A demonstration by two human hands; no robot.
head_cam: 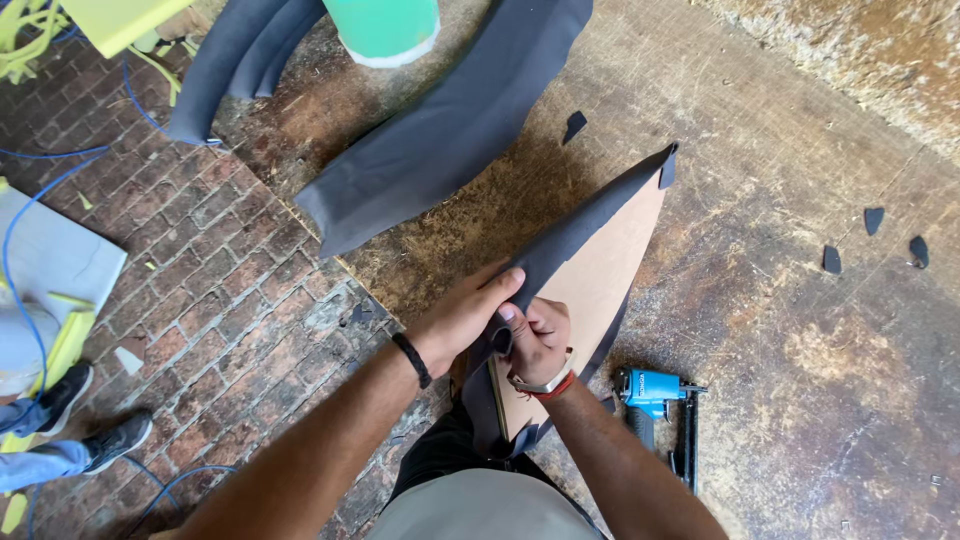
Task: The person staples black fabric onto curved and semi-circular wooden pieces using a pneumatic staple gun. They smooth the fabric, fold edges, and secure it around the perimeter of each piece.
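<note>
Covering most of the view, a worn wooden worktable (800,330) carries a long sheet of dark grey fabric (450,130), whose upper end is cut off by the frame edge. Nearer the person stands a pointed brown board (600,275), tilted on its edge and wrapped along its sides in the same dark fabric; its lower end is hidden behind the hands. A blue staple gun (655,395) lies on the table just right of the board. The left hand (465,315) is closed, pulling the fabric over the board's edge. The right hand (540,345) is closed too, pinching the fabric against the board, but its fingertips are hard to make out.
</note>
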